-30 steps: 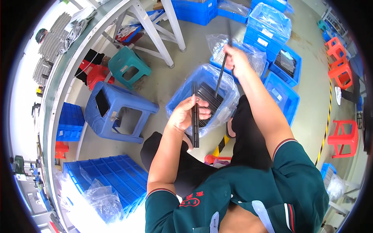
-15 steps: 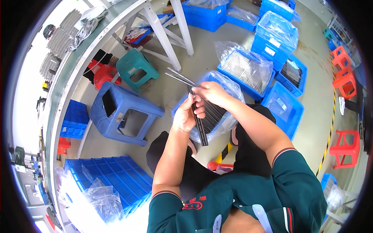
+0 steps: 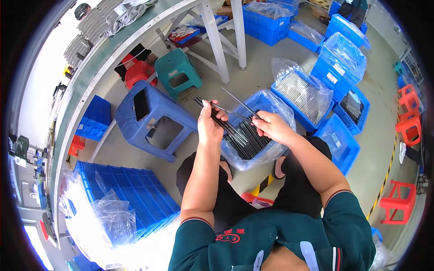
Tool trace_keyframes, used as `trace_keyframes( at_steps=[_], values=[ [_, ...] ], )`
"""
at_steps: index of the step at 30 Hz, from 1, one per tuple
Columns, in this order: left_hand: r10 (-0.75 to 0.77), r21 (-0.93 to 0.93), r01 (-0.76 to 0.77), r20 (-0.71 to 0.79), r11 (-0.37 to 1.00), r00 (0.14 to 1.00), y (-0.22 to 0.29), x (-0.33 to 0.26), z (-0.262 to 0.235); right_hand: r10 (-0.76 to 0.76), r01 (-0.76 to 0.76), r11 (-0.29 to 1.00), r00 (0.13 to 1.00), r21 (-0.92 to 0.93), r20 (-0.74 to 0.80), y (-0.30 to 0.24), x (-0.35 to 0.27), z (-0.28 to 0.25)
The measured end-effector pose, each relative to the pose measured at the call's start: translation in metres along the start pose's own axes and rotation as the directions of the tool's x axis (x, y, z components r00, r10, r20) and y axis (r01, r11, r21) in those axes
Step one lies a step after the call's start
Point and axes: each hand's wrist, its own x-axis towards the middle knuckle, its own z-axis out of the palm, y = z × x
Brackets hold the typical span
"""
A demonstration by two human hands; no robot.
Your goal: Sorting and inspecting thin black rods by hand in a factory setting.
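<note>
A small bundle of thin dark rods (image 3: 233, 133) lies slanted in my left hand (image 3: 210, 126), whose thumb and fingers are closed round it. My right hand (image 3: 274, 127) pinches two more slim rods (image 3: 239, 101) by their near ends. Their far ends fan apart, and one reaches over to the left hand's fingers. Beneath both hands stands a blue bin (image 3: 263, 96) lined with clear plastic, holding many dark rods (image 3: 255, 143) laid side by side. Part of its contents is hidden by my hands.
Left of the bin is a blue stool (image 3: 158, 106) with a black phone (image 3: 141, 105) on it. A green stool (image 3: 176, 72) stands behind, by the white table legs (image 3: 216, 49). Rod-filled blue crates (image 3: 294, 97) sit to the right; stacked blue crates (image 3: 131, 194) stand near left.
My hands have moved apart; the right one has drawn back to the right with its rods. The left hand's bundle has tilted from nearly upright to slanting. The whole view has shifted slightly.
</note>
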Motion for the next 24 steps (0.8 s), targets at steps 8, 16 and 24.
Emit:
trace_keyframes(
  at_steps=[8, 16, 24],
  values=[
    [0.072, 0.062, -0.07, -0.035, 0.996, 0.997, -0.009, 0.001, 0.001, -0.028, 0.023, 0.997, 0.998, -0.079, -0.055, 0.003, 0.002, 0.006],
    [0.058, 0.141, -0.053, -0.033, 0.989, 0.998, -0.015, -0.004, 0.015, -0.026, 0.027, 1.0, 0.996, 0.009, -0.088, 0.0, 0.007, 0.017],
    [0.11, 0.175, -0.107, -0.007, 0.979, 0.994, -0.011, -0.005, 0.025, 0.172, -0.301, 0.759, 0.948, 0.577, 0.269, -0.004, 0.003, 0.015]
  ],
)
